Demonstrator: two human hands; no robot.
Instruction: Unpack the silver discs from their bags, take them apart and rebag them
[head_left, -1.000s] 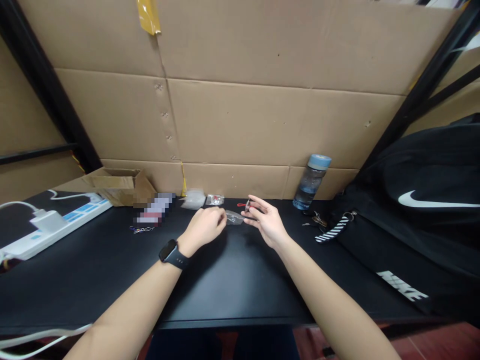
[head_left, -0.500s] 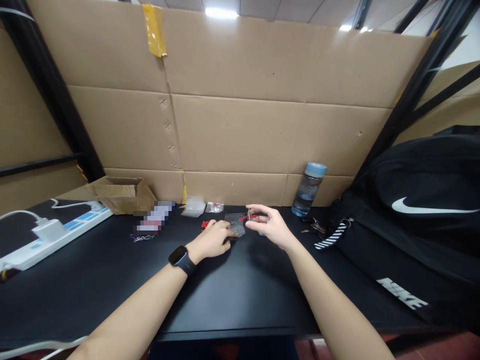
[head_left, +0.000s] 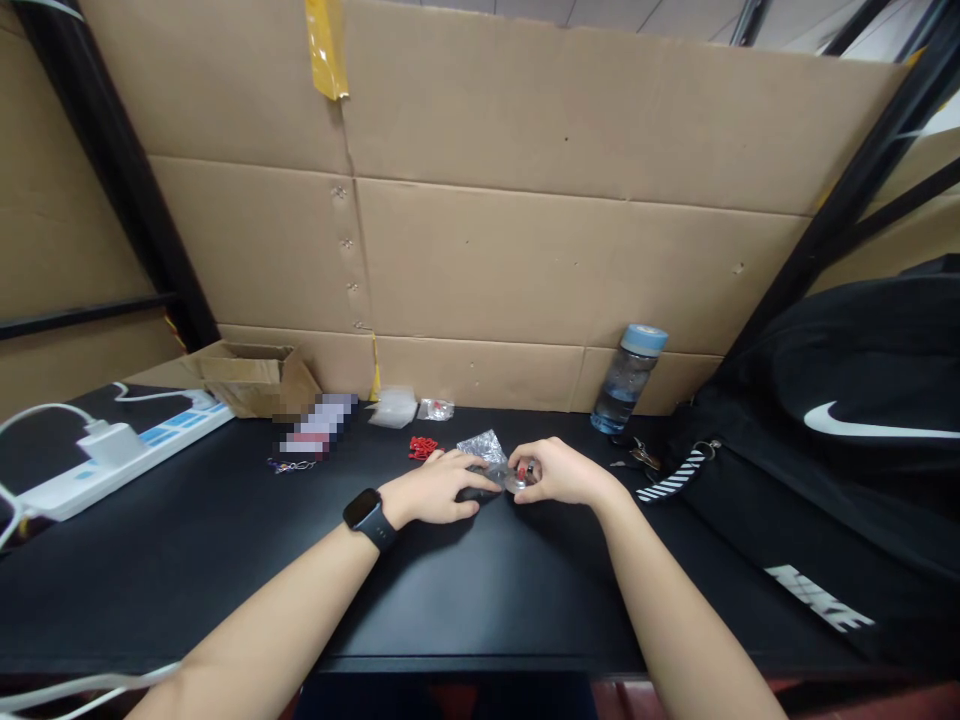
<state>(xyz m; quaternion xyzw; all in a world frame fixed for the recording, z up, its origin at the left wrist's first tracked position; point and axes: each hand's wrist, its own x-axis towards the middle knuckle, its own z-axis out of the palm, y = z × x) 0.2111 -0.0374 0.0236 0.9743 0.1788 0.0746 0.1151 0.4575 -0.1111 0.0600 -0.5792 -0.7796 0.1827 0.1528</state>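
We see a cardboard wall [head_left: 465, 270] across the upper frame and a black counter [head_left: 450, 600] spanning the lower part. A black bag [head_left: 840, 450] fills the right edge, while a white power strip [head_left: 67, 490] lies at left, near an open cardboard box [head_left: 251, 395]. A blue-capped bottle [head_left: 619, 395] stands right of centre. Our 2 hands work near the middle: the left hand [head_left: 435, 490] is loosely spread, palm down, fingertips on clear plastic, and the right hand [head_left: 559, 470] curls thumb and fingers around a small piece. Between and beyond them lies a crinkled clear bag [head_left: 482, 447]; left of it, a red heap [head_left: 424, 448]. Smallest, we find the clear round piece [head_left: 517, 483] with red, right of centre, in the right hand's grasp.
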